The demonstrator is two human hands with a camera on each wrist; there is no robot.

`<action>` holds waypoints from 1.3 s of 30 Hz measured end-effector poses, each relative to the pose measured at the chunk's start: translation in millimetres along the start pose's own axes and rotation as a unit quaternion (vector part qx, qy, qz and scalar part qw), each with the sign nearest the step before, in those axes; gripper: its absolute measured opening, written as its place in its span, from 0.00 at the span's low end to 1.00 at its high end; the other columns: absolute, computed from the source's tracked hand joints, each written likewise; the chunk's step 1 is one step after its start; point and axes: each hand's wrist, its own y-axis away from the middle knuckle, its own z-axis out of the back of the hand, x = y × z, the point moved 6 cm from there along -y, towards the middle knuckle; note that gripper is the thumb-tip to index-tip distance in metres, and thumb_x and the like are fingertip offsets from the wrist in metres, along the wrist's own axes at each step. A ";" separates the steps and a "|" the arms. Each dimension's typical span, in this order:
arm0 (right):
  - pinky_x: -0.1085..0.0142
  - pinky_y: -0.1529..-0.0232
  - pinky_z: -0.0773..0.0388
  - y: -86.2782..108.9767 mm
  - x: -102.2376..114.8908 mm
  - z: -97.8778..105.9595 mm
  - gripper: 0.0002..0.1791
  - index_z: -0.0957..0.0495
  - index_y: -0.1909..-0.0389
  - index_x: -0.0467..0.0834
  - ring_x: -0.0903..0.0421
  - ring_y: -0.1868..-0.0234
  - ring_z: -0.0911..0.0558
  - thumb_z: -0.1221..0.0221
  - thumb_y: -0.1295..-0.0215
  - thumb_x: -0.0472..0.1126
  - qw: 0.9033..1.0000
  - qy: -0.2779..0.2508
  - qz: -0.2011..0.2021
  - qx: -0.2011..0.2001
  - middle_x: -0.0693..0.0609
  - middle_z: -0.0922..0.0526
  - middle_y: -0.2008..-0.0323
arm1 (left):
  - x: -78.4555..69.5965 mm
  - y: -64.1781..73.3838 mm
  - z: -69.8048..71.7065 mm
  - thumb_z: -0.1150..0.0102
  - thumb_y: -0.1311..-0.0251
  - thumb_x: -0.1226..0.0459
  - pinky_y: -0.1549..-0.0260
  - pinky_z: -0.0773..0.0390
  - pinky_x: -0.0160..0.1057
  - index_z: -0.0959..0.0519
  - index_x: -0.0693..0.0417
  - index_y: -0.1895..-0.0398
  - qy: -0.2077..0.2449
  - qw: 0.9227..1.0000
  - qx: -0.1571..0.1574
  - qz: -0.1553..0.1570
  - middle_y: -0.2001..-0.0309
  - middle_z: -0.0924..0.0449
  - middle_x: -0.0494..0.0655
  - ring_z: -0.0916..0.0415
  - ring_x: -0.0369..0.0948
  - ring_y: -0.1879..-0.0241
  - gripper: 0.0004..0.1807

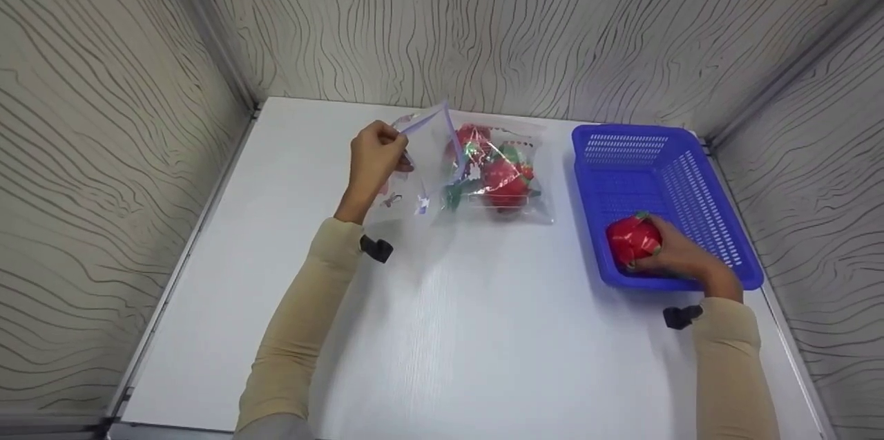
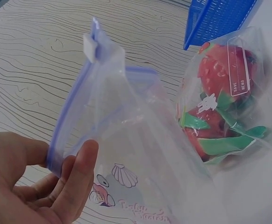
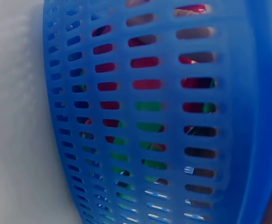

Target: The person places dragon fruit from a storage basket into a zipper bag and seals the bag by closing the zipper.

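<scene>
My left hand point(image 1: 376, 155) pinches the lip of a clear bag point(image 1: 429, 160), upper middle, while my right hand point(image 1: 680, 257) grips a red fruit point(image 1: 628, 241) in the blue basket point(image 1: 625, 150), frame right, so I'd call this the pickup, next needing a lift-out, though that grip's far side is kinda hidden.

Left hand point(image 1: 376, 155) at a transparent, purple-edged plastic bag point(image 1: 429, 167); right hand point(image 1: 680, 257) in a blue, rectangular, perforated plastic basket point(image 1: 585, 181).
On a flat white table point(image 1: 449, 357), the left hand pinches the edge of the bag, and red-and-green objects point(image 1: 505, 183) show through it. The right hand holds a round red object with green tips point(image 1: 631, 240) in the near left corner of the basket.
</scene>
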 end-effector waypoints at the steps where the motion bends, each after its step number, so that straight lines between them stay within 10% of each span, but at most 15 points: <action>1: 0.27 0.30 0.31 -0.1 -0.2 -0.1 0.58 0.56 0.17 0.35 0.24 0.26 0.36 0.27 0.35 0.44 1.000 0.002 0.003 -0.002 0.26 0.40 0.25 | 0.3 -0.2 -0.1 0.43 0.29 0.69 0.70 0.10 0.39 0.21 0.66 0.57 0.001 1.000 0.000 0.001 0.66 0.16 0.62 0.16 0.37 0.78 0.06; 14: 0.28 0.30 0.30 1.4 5.6 -0.8 0.58 0.56 0.18 0.35 0.24 0.27 0.35 0.27 0.35 0.50 1.000 0.010 -0.007 -0.002 0.25 0.39 0.27 | -0.2 -1.8 -2.7 0.44 0.29 0.69 0.71 0.10 0.40 0.22 0.66 0.57 0.009 1.000 0.003 0.003 0.62 0.15 0.71 0.16 0.38 0.78 0.06; 39: 0.31 0.31 0.28 -6.5 3.7 8.7 0.54 0.47 0.22 0.31 0.28 0.31 0.28 0.25 0.38 0.47 0.996 0.010 0.028 -0.085 0.26 0.32 0.31 | -1.3 -0.9 -5.2 0.43 0.29 0.69 0.71 0.10 0.38 0.21 0.66 0.56 -0.002 1.000 0.002 0.000 0.70 0.18 0.50 0.16 0.38 0.77 0.07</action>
